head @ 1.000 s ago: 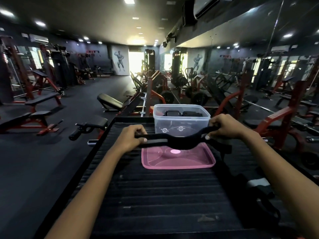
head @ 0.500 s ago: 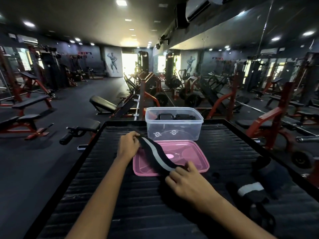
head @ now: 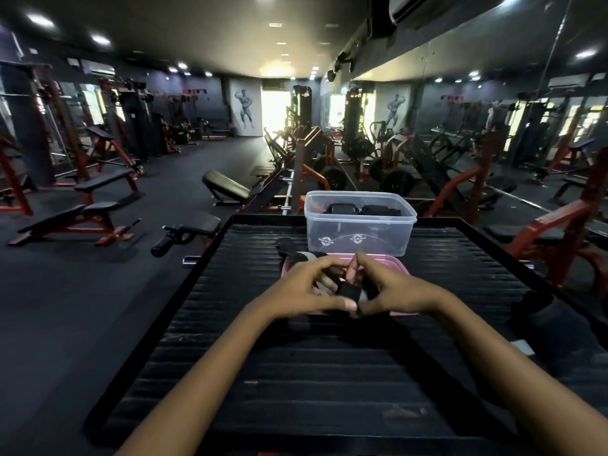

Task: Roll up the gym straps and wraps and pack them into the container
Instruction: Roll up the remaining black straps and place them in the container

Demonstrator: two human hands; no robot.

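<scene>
A black wrap with a grey stripe [head: 297,255] lies over the pink lid [head: 399,263], its loose tail trailing to the back left. My left hand [head: 296,286] and my right hand [head: 391,287] meet above the lid, and both pinch the near end of the wrap, which is curled into a small roll [head: 348,292] between the fingers. The clear plastic container [head: 358,225] stands just behind the lid with dark rolled straps [head: 362,209] inside.
Everything sits on a black ribbed platform [head: 329,373] with a raised rim. More dark wraps [head: 539,311] lie near its right edge. Red and black gym benches and machines fill the floor to the left and behind; a mirror wall runs along the right.
The wrap was first stretched taut between both hands, then laid over the lid. Both hands have now come together at its near end, which is curled into a small roll.
</scene>
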